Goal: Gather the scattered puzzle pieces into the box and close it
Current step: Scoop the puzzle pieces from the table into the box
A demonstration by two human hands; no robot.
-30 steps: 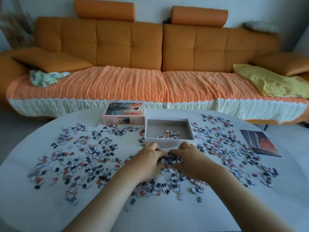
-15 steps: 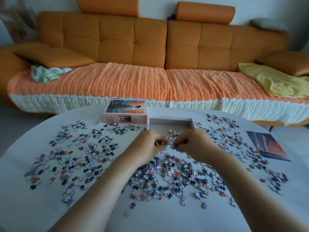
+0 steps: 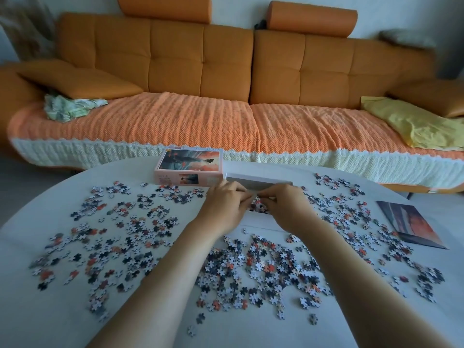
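Note:
The open white box tray (image 3: pixel 258 178) stands at the far middle of the round white table (image 3: pixel 50 317). Both my hands hover over it, side by side, hiding most of its inside. My left hand (image 3: pixel 226 204) and my right hand (image 3: pixel 286 204) have their fingers curled together, holding a bunch of puzzle pieces (image 3: pixel 258 206) that shows between them. Several loose pieces lie on the left (image 3: pixel 120 237), in a heap in front of me (image 3: pixel 253 272) and on the right (image 3: pixel 351 217). The pink lid (image 3: pixel 189 168) with its picture lies left of the tray.
A printed reference picture (image 3: pixel 409 222) lies flat at the table's right edge. Behind the table runs an orange sofa (image 3: pixel 251 126) with a knitted cover, a yellow cloth (image 3: pixel 411 124) and cushions.
Both hands scooped pieces from the near heap, lifted them and carried them away from me, so that they now hover over the tray. The camera tilted up a little.

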